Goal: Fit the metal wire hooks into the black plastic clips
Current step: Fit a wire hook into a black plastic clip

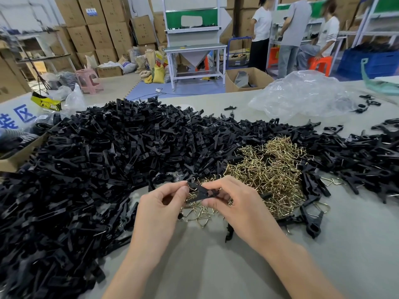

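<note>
Both my hands hold one black plastic clip (201,192) just above the table, in front of the wire pile. My left hand (160,209) pinches its left end between thumb and fingers. My right hand (234,203) grips its right end with curled fingers. A brass-coloured wire hook shows at the clip's left end, by my left fingertips; whether it is seated I cannot tell. A heap of brass wire hooks (267,169) lies right behind my hands. A huge mound of loose black clips (108,158) fills the left and middle of the table.
Clips with wires fitted (313,214) lie to the right of my right hand. More black clips (356,156) spread to the far right. A crumpled clear plastic bag (302,93) sits at the back right. Three people stand at shelves far behind. Bare grey table (205,266) lies under my forearms.
</note>
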Available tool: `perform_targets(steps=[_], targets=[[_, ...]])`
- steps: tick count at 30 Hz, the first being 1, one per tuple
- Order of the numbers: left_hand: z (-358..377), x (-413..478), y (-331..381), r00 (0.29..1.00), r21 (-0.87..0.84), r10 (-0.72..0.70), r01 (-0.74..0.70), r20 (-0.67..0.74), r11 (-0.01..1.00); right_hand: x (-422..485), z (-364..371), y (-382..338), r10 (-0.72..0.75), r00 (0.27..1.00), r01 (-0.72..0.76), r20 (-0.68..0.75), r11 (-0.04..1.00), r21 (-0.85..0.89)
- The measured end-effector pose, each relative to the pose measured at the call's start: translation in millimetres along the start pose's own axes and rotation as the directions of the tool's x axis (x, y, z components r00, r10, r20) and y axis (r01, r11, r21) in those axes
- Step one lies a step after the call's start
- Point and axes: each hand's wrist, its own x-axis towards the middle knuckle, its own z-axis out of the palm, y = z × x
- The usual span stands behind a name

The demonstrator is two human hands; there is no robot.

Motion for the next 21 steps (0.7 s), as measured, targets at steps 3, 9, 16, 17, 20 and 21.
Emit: perform_targets(steps=[3, 9, 16, 17, 20, 21], targets=[[-1.8, 1.2, -0.7, 1.000, 0.024, 0.009, -0.009, 0.016, 1.000, 0.1, -0.5, -1.0, -0.008, 1.000, 0.008, 0.010, 1.000, -0.001], [-2.4, 0.9, -1.5, 0.988, -0.044, -0.115, 0.120, 0.103, 0.992, -1.5, -0.7, -1.7, -0.069, 0.998, 0.069, 0.003, 0.995, -0.075], [21.2, -13.2, 10.1, 0.975, -0.160, -0.184, 0.203, 0.127, 0.966, -3.8, 0.5, -10.8, -0.195, 0.980, 0.188, -0.034, 0.973, -0.133], [23.6, -15.3, 10.7, 0.963, -0.216, -0.220, 0.251, 0.157, 0.944, -3.9, 1.4, -12.9, -0.217, 0.975, 0.210, -0.035, 0.966, -0.153], [33.6, -18.8, 8.7, 0.939, -0.296, -0.274, 0.327, 0.208, 0.897, -5.3, 6.7, -14.1, -0.302, 0.953, 0.296, 0.008, 0.928, -0.225], [36.5, -18.8, 10.4, 0.934, -0.307, -0.289, 0.344, 0.211, 0.887, -5.7, 8.6, -12.9, -0.323, 0.946, 0.318, 0.022, 0.916, -0.247]])
